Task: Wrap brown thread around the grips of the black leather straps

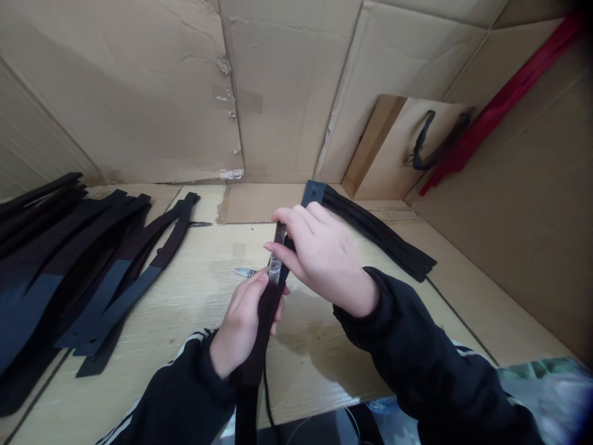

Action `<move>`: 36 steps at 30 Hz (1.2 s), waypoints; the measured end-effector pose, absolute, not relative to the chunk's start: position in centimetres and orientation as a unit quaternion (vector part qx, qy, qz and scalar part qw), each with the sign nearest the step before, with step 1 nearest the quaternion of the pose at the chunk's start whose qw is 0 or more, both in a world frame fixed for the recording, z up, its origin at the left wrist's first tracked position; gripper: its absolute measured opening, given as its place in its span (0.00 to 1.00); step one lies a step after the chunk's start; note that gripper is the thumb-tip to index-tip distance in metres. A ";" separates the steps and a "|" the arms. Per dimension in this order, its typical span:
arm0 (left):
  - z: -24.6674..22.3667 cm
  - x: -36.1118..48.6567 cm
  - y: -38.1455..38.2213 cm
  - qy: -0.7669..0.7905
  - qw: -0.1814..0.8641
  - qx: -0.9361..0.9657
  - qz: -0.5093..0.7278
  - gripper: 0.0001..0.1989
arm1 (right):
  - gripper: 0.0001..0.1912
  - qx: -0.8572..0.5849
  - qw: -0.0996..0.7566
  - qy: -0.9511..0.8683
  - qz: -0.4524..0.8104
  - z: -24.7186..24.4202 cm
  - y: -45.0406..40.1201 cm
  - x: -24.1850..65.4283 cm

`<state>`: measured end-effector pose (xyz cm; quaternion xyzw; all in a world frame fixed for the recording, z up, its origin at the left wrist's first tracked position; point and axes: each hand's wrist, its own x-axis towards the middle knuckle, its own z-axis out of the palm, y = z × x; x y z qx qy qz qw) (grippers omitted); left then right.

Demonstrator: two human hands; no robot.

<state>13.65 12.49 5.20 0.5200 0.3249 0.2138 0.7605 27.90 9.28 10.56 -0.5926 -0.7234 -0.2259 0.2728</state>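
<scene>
A long dark fabric strap (252, 364) runs up from the table's front edge. My left hand (238, 327) is closed around its middle, thumb on top. Over the strap's upper part, my right hand (319, 247) pinches a narrow strip with shiny clear plastic (275, 269) between thumb and fingers. Its lower end meets the left thumb; whether it is fixed to the strap I cannot tell. Just left of the strip lies a small pair of thread snips (243, 272), partly behind my left hand. Beyond the right hand are black straps (370, 225) with a dark blue end piece (314, 193).
Several dark straps with blue-grey ends (106, 272) are piled on the left of the table (185, 315). Cardboard walls (287, 93) enclose the back and right. A cardboard box piece (393, 142), a black band (419, 142) and a red strip (509, 99) are at right.
</scene>
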 end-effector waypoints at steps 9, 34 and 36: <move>5.2 13.8 12.4 0.328 0.769 0.507 0.210 0.21 | 0.08 -0.590 0.432 -0.663 -0.160 10.8 9.0 28.9; 5.9 13.3 13.0 0.243 0.806 0.507 0.187 0.20 | 0.01 -0.425 0.764 -0.275 0.399 7.9 7.2 32.7; 5.9 13.2 13.1 0.240 0.810 0.501 0.186 0.20 | 0.01 -0.403 0.768 -0.254 0.427 7.5 7.3 33.2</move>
